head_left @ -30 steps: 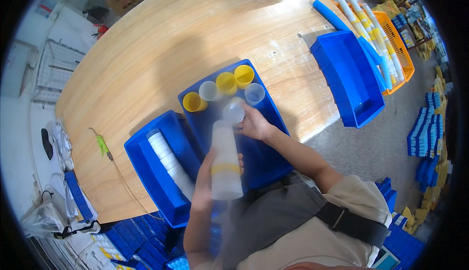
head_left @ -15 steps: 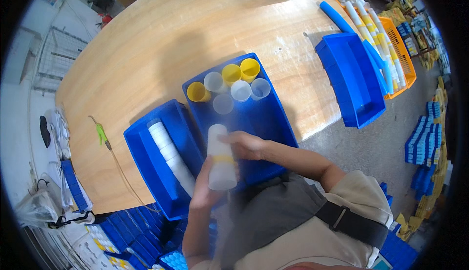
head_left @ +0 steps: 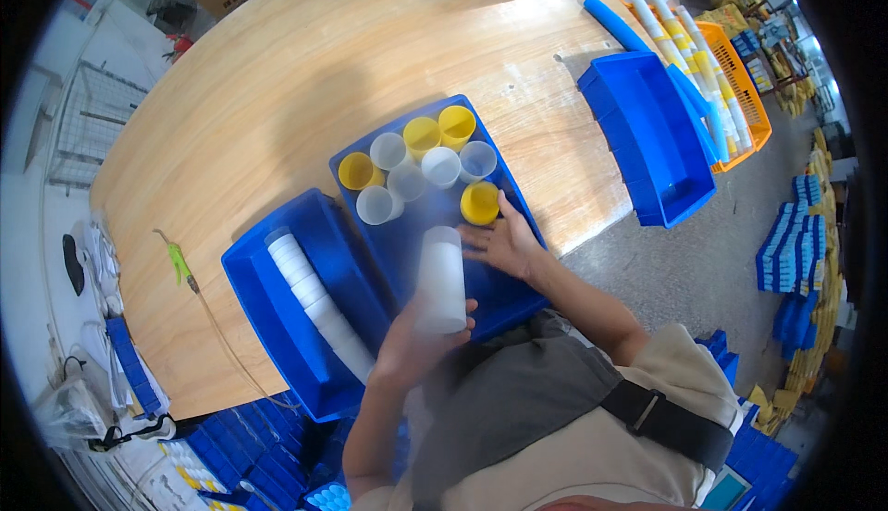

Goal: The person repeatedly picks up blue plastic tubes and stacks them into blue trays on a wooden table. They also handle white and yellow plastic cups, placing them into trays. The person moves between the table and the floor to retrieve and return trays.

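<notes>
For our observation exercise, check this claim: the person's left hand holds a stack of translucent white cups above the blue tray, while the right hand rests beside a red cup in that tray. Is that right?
Not quite. The cup beside the right hand is yellow, not red, as the head view shows. The rest stands: the left hand holds the stack of translucent white cups above the blue tray.

Yellow and white cups (head_left: 421, 132), blue bin (head_left: 518, 210)

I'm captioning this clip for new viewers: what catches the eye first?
A blue tray at the table's near edge holds yellow and clear cups. The left hand grips a stack of clear cups; the right hand rests open by a yellow cup.
</notes>
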A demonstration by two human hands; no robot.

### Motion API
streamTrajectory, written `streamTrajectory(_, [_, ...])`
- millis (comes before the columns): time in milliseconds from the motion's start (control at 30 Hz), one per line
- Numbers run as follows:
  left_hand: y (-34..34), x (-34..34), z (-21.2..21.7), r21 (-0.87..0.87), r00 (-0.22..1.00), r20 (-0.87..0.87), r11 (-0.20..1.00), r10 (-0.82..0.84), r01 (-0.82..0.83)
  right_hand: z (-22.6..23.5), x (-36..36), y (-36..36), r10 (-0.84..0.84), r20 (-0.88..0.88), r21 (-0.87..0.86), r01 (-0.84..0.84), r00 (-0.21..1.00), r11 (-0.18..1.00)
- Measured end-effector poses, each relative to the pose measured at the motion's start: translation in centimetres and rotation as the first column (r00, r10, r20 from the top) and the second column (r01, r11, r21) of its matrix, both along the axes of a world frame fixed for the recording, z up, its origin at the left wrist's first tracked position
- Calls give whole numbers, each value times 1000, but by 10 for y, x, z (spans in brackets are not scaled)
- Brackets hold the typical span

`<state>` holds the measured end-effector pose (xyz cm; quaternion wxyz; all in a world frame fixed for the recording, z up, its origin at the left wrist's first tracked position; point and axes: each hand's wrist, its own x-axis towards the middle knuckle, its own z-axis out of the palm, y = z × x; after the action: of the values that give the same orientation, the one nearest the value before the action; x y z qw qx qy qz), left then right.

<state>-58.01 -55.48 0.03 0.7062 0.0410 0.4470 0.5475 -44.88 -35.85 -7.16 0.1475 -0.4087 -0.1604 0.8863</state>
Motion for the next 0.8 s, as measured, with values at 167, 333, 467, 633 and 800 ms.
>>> streamTrajectory(167, [8, 1, 3, 1, 993, 85, 996, 83, -84, 7, -16, -16, 634, -93, 130, -622, 768, 772])
streamTrajectory(333, [0, -2, 2, -191, 907, 300, 950, 294, -245, -21, -33, 0, 90, 20, 4, -90, 996, 996])
streamTrajectory(467, [22, -14, -42, -128, 904, 240, 935, 353, -331, -25, -2, 10, 276, 67, 17, -277, 959, 961])
streamTrajectory(633, [67, -29, -110, -94, 662, 592, 855, 460, -510, 30, 39, 36, 534, 37, 221, -528, 845, 820])
streamTrajectory(800, [62, -5, -108, -51, 879, 117, 886, 463, -461, 41, 38, 157, 482, 91, 488, -461, 871, 741])
